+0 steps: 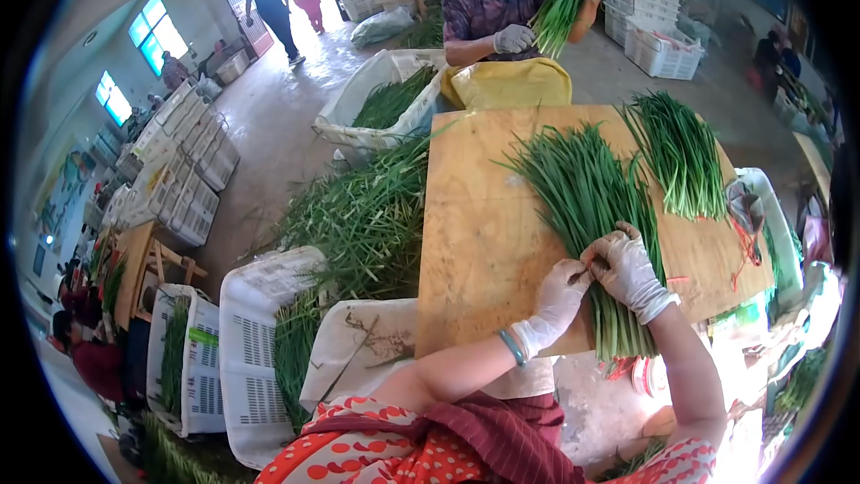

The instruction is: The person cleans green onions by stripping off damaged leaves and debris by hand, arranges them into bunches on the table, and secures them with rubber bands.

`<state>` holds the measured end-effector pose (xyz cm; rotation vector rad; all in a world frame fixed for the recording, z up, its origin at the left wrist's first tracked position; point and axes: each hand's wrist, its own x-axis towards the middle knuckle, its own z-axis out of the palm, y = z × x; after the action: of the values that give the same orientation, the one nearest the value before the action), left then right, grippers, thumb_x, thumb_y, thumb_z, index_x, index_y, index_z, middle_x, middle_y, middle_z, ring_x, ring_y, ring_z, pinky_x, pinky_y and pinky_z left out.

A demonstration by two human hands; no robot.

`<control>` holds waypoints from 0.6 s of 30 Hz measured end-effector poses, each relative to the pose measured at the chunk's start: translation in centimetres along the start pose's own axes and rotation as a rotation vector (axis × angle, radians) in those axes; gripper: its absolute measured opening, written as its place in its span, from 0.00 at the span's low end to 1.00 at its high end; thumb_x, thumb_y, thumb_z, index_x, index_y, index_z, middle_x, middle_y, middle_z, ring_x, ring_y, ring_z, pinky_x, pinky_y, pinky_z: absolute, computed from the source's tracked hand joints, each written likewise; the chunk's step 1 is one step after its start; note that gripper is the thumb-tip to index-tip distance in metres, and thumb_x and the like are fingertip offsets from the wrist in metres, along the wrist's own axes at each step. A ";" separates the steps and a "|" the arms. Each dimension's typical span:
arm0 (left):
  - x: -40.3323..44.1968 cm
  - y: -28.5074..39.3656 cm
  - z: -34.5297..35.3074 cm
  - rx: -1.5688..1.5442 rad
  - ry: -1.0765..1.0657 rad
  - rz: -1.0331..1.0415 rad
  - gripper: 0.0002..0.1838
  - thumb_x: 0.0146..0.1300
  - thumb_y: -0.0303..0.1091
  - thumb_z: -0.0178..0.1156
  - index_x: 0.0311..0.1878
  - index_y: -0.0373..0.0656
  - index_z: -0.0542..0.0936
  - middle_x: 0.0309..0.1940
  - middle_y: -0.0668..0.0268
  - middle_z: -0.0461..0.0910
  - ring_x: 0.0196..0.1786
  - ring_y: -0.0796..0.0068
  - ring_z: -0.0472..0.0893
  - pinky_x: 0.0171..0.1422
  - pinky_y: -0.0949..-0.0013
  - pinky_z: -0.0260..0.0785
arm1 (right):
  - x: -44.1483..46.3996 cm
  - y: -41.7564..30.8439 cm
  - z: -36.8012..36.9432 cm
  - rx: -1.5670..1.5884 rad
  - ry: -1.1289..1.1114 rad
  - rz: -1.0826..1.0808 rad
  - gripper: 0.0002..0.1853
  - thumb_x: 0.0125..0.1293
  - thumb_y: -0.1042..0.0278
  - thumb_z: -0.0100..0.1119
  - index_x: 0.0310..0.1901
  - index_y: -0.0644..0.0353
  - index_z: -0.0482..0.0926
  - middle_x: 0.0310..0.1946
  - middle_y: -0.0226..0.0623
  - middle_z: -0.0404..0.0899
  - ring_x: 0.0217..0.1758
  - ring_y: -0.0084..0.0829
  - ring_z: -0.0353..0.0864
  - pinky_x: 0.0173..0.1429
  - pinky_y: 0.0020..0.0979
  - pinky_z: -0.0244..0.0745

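Note:
A large bunch of garlic chives [587, 188] lies on the wooden table, leaves pointing away and pale stems toward me. Over its stems my left hand [560, 294] and my right hand [625, 273] meet, both in thin white gloves. The fingertips of each are pinched together, and whatever they hold is too small to make out. My right hand rests against the top of the bunch; my left is at its left side. To the right lies a second bunch of chives [679, 157], with red ties [745, 246] near its stem ends.
The wooden table [475, 242] has loose chives [367, 215] heaped along its left side. White crates [255, 363] stand at lower left, another crate [381, 99] behind the heap. Across the table, a gloved co-worker [502, 13] holds chives. Stacked crates [184, 157] line the left wall.

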<state>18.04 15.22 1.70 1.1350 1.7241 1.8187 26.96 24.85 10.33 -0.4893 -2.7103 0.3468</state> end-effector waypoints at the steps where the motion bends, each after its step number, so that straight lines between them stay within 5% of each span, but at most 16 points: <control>1: 0.0 -0.1 0.1 -0.002 -0.003 -0.005 0.10 0.55 0.32 0.62 0.36 0.36 0.78 0.30 0.59 0.75 0.35 0.64 0.76 0.42 0.69 0.68 | 0.1 0.0 -0.1 0.000 -0.004 0.005 0.06 0.48 0.70 0.61 0.30 0.53 0.78 0.28 0.32 0.78 0.40 0.34 0.77 0.65 0.44 0.54; 4: 0.2 -1.1 0.4 0.063 -0.007 0.005 0.10 0.54 0.32 0.63 0.35 0.36 0.78 0.30 0.58 0.76 0.35 0.63 0.77 0.41 0.68 0.68 | 0.3 0.1 -0.2 -0.014 -0.060 0.093 0.05 0.47 0.70 0.61 0.29 0.54 0.77 0.28 0.33 0.78 0.39 0.35 0.77 0.65 0.43 0.55; 6: 0.2 -2.5 0.6 0.111 0.015 0.206 0.10 0.54 0.33 0.63 0.34 0.36 0.78 0.30 0.57 0.77 0.35 0.63 0.77 0.41 0.67 0.68 | 0.2 0.6 0.3 -0.005 0.011 0.034 0.04 0.49 0.67 0.60 0.29 0.53 0.78 0.27 0.33 0.79 0.37 0.37 0.76 0.61 0.41 0.60; 8: 0.4 -1.5 0.4 -0.077 -0.063 -0.025 0.08 0.55 0.31 0.61 0.35 0.37 0.78 0.29 0.61 0.77 0.34 0.68 0.76 0.40 0.70 0.69 | 0.0 0.9 -0.1 0.035 0.032 0.038 0.08 0.51 0.67 0.60 0.35 0.52 0.80 0.34 0.38 0.79 0.46 0.38 0.75 0.63 0.40 0.57; 10: 0.8 -0.2 -0.1 -0.336 -0.141 -0.346 0.06 0.57 0.29 0.59 0.35 0.37 0.78 0.28 0.65 0.77 0.32 0.74 0.76 0.39 0.73 0.69 | 0.2 1.0 -3.3 0.224 0.072 0.118 0.15 0.52 0.67 0.61 0.44 0.56 0.80 0.44 0.40 0.78 0.50 0.41 0.75 0.58 0.37 0.66; 13: 1.0 -0.2 -0.1 -0.443 -0.149 -0.439 0.05 0.59 0.31 0.59 0.36 0.41 0.78 0.27 0.72 0.76 0.30 0.83 0.74 0.38 0.77 0.69 | -2.1 5.0 -6.2 0.335 0.411 0.403 0.11 0.60 0.68 0.56 0.44 0.57 0.79 0.40 0.41 0.81 0.44 0.33 0.80 0.50 0.30 0.71; 16: 0.9 0.2 0.0 -0.426 -0.103 -0.500 0.06 0.59 0.35 0.61 0.35 0.42 0.79 0.27 0.72 0.75 0.30 0.82 0.75 0.39 0.76 0.71 | -7.3 12.6 -5.5 0.290 0.464 0.634 0.11 0.61 0.68 0.54 0.45 0.54 0.79 0.41 0.41 0.80 0.43 0.34 0.79 0.49 0.31 0.71; 18: 0.9 0.2 0.1 -0.447 -0.130 -0.519 0.07 0.59 0.35 0.61 0.36 0.42 0.79 0.28 0.72 0.76 0.31 0.82 0.75 0.41 0.75 0.71 | -11.0 16.9 -3.5 0.115 0.266 0.769 0.12 0.60 0.67 0.54 0.45 0.51 0.79 0.43 0.40 0.79 0.44 0.38 0.79 0.50 0.33 0.72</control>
<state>17.67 15.94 2.09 0.5447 1.2875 1.6357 42.86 36.68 5.07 -1.4224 -2.1322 0.5753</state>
